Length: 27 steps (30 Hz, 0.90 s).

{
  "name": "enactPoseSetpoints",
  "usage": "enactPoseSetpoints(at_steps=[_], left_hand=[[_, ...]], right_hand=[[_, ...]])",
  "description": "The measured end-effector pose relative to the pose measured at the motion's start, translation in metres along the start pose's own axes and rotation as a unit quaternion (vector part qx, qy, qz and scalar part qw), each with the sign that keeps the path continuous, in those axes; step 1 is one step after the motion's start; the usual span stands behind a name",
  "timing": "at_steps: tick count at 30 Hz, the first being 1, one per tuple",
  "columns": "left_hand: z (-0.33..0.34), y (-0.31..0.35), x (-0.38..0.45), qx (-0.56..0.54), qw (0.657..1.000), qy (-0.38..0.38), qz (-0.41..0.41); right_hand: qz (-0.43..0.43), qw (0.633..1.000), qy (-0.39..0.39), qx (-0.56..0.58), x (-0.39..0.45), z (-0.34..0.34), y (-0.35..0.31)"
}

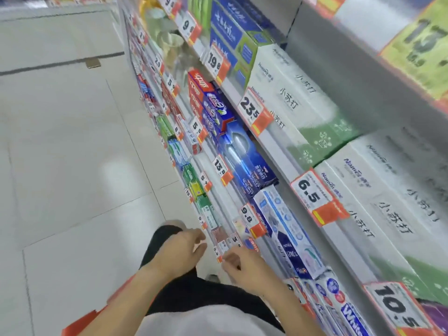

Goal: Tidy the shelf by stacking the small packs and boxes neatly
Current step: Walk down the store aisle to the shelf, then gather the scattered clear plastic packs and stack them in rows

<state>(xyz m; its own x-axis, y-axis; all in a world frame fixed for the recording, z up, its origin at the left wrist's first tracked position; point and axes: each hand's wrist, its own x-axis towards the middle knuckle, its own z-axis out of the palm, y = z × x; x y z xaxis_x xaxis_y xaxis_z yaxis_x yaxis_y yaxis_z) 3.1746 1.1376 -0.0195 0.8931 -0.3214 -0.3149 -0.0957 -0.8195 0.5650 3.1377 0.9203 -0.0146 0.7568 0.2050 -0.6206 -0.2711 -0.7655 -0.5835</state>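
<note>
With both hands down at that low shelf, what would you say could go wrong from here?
1. The left hand and right hand work close to the small price tags on the shelf edge, so a tag may get knocked loose.
2. The picture is blurred with motion and the low packs are barely visible, so a pack could be nudged off.

shelf [274,144] | white boxes [378,190] above | blue boxes [247,163] below

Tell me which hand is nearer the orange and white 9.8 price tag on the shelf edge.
Right. The right hand reaches toward the shelf just below the orange and white 9.8 price tag; the left hand is farther out toward the aisle, down and left of the tag.
</note>
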Motion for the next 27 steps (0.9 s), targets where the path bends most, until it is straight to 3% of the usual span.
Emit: enactPoseSetpoints(at_steps=[5, 10, 14, 18, 23, 27], left_hand=[[-0.025, -0.006, 0.043, -0.012, 0.999, -0.010, 0.038], [-0.031, -0.035, 0.100, 0.033, 0.989, -0.085, 0.113], [-0.014, -0.073, 0.163, 0.113, 0.955, -0.179, 0.209], [0.005, -0.089, 0.197, 0.181, 0.914, -0.247, 0.266], [0.048, -0.077, 0.224, 0.171, 0.899, -0.256, 0.312], [0.118, -0.082, 0.249, 0.196, 0.889, -0.231, 0.345]], right_hand=[[0.001, 1.000, -0.008, -0.004, 0.038, -0.008, -0.019], [0.051, 0.997, 0.046, 0.039, 0.076, 0.003, -0.031], [0.127, 0.980, 0.123, 0.088, 0.109, 0.036, -0.031], [0.205, 0.958, 0.144, 0.139, 0.117, 0.072, -0.011], [0.261, 0.927, 0.212, 0.165, 0.112, 0.098, 0.032], [0.279, 0.925, 0.255, 0.047, 0.126, 0.107, 0.098]])
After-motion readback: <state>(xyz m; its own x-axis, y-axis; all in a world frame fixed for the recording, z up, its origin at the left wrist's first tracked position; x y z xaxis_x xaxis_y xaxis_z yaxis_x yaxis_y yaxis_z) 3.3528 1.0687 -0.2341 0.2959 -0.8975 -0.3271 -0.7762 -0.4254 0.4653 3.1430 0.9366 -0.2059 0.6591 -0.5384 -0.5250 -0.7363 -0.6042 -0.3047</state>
